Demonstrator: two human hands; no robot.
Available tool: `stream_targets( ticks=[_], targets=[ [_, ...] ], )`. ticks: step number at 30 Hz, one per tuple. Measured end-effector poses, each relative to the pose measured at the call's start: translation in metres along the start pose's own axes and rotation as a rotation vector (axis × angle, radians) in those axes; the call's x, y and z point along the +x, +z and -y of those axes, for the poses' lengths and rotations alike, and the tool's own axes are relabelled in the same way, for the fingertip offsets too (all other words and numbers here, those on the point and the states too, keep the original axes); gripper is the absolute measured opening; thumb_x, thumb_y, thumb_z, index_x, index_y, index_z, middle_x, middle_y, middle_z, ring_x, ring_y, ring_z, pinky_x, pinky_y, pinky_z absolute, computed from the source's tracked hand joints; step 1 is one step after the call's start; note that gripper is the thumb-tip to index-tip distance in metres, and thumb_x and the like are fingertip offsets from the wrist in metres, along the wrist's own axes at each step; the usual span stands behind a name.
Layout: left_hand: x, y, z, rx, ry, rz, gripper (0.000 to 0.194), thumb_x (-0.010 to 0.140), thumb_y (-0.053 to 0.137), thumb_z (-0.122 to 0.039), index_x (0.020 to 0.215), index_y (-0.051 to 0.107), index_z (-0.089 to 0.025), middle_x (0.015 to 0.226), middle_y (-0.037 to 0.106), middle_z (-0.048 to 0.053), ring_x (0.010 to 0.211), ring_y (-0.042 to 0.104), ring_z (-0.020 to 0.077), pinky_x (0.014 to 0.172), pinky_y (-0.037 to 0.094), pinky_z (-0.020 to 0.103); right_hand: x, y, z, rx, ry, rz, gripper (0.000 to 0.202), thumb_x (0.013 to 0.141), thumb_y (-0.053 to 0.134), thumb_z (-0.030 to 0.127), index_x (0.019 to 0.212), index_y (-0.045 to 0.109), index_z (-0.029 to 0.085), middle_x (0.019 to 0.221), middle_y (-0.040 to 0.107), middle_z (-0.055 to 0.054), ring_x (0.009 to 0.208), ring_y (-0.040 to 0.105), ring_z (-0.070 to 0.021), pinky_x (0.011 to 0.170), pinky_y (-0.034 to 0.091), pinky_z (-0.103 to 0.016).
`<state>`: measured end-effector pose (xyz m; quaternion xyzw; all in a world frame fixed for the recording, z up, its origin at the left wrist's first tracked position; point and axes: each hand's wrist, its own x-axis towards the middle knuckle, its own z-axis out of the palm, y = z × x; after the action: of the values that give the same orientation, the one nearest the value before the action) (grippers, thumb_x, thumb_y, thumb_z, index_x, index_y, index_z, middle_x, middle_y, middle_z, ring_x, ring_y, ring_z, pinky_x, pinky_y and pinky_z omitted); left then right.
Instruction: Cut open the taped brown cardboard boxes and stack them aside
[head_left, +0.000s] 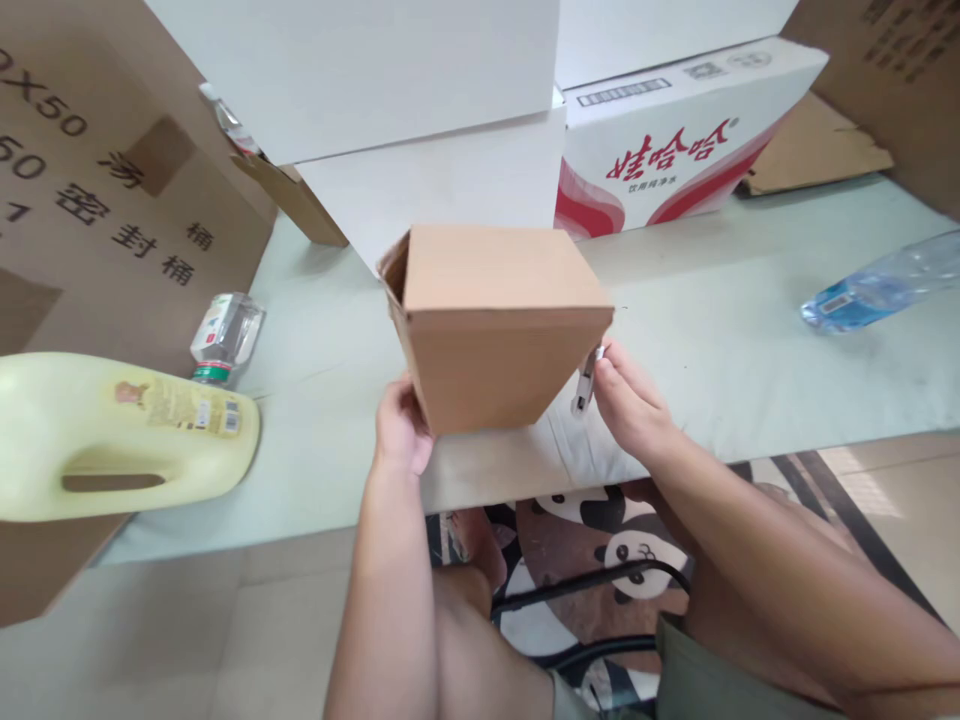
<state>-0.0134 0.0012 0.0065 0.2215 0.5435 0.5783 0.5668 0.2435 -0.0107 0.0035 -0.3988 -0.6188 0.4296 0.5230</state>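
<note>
A small brown cardboard box [502,360] is tilted in front of me over the table, with a flap edge standing out on its left side. My left hand [403,428] is closed on the lower left of the box, its fingertips hidden behind the cardboard. On the other side, my right hand [630,400] grips a white and grey utility knife [584,388] between thumb and fingers, close to the right edge of the box. From here I cannot make out whether its blade is out.
The table has a pale green cover [712,330]. White cartons [450,170] stand behind, beside a red-lettered water carton [660,160]. Leftward are a yellow jug [187,470], a small clear bottle [229,335] and a big carton [90,190]. A water bottle [877,290] lies right.
</note>
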Motion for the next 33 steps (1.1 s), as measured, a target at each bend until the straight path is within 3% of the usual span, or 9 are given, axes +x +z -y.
stream_targets(
  ticks=[3,5,7,10,12,14,17,23,33],
  targets=[
    [-0.004,-0.005,0.006,0.027,0.027,0.146,0.066,0.069,0.057,-0.082,0.086,0.07,-0.02,0.083,0.073,0.013,0.093,0.072,0.0346,0.066,0.061,0.043,-0.001,-0.003,0.006,0.08,-0.006,-0.018,0.035,0.101,0.039,0.056,0.106,0.055,0.026,0.122,0.071,-0.009,0.137,0.054,-0.0259,0.113,0.044,-0.051],
    [-0.008,-0.008,0.01,0.039,0.093,0.245,0.084,0.056,0.058,-0.094,0.092,0.072,-0.02,0.091,0.074,0.016,0.106,0.069,0.0397,0.074,0.061,0.048,-0.001,-0.004,0.013,0.139,0.03,-0.005,0.036,0.099,0.041,0.06,0.104,0.054,0.026,0.117,0.074,-0.008,0.143,0.05,-0.0263,0.115,0.042,-0.054],
    [-0.011,-0.011,0.014,0.056,0.128,0.316,0.083,0.04,0.077,-0.086,0.093,0.073,-0.022,0.092,0.075,0.014,0.104,0.07,0.0396,0.077,0.061,0.049,-0.002,-0.002,0.02,0.204,0.071,0.011,0.039,0.098,0.042,0.063,0.101,0.054,0.026,0.113,0.076,-0.008,0.143,0.049,-0.0266,0.111,0.046,-0.053],
    [-0.013,-0.011,0.017,0.091,0.144,0.267,0.07,0.032,0.091,-0.067,0.086,0.073,-0.026,0.082,0.074,0.008,0.088,0.072,0.0337,0.076,0.062,0.047,-0.002,0.0,0.031,0.264,0.103,0.04,0.038,0.097,0.047,0.062,0.099,0.056,0.026,0.114,0.075,-0.008,0.144,0.048,-0.026,0.097,0.056,-0.045],
    [-0.013,-0.01,0.017,0.085,0.225,0.174,0.063,0.044,0.085,-0.073,0.086,0.073,-0.028,0.08,0.073,0.007,0.086,0.071,0.0315,0.078,0.061,0.047,-0.002,-0.001,0.038,0.252,0.102,0.05,0.038,0.097,0.048,0.061,0.1,0.06,0.025,0.112,0.075,-0.009,0.135,0.056,-0.0254,0.085,0.058,-0.037],
    [-0.013,-0.007,0.015,0.077,0.347,0.103,0.061,0.057,0.073,-0.079,0.091,0.073,-0.029,0.085,0.073,0.007,0.093,0.071,0.0315,0.084,0.06,0.047,-0.001,-0.004,0.043,0.188,0.108,0.059,0.041,0.098,0.048,0.06,0.1,0.064,0.023,0.1,0.074,-0.008,0.106,0.07,-0.0218,0.07,0.057,-0.031],
    [-0.013,-0.004,0.012,0.085,0.484,0.064,0.061,0.071,0.06,-0.081,0.105,0.072,-0.031,0.097,0.073,0.008,0.109,0.067,0.032,0.089,0.058,0.045,0.0,-0.008,0.047,0.055,0.124,0.126,0.04,0.099,0.05,0.053,0.095,0.071,0.019,0.078,0.068,-0.003,0.065,0.062,-0.0128,0.055,0.05,-0.026],
    [-0.011,-0.005,0.01,0.105,0.563,0.11,0.063,0.079,0.05,-0.078,0.119,0.067,-0.032,0.108,0.071,0.008,0.115,0.064,0.0324,0.09,0.056,0.044,-0.002,-0.011,0.045,-0.163,0.074,0.271,0.032,0.099,0.049,0.033,0.104,0.077,0.019,0.085,0.075,-0.004,0.068,0.063,-0.0127,0.06,0.048,-0.025],
    [-0.015,-0.003,0.001,0.146,0.609,0.065,0.074,0.074,0.053,-0.082,0.13,0.061,-0.035,0.12,0.069,0.008,0.122,0.06,0.0346,0.09,0.055,0.044,-0.006,-0.014,0.043,-0.269,-0.094,0.361,0.029,0.1,0.049,0.027,0.094,0.075,0.017,0.071,0.069,-0.002,0.061,0.057,-0.0107,0.061,0.042,-0.024]
  ],
)
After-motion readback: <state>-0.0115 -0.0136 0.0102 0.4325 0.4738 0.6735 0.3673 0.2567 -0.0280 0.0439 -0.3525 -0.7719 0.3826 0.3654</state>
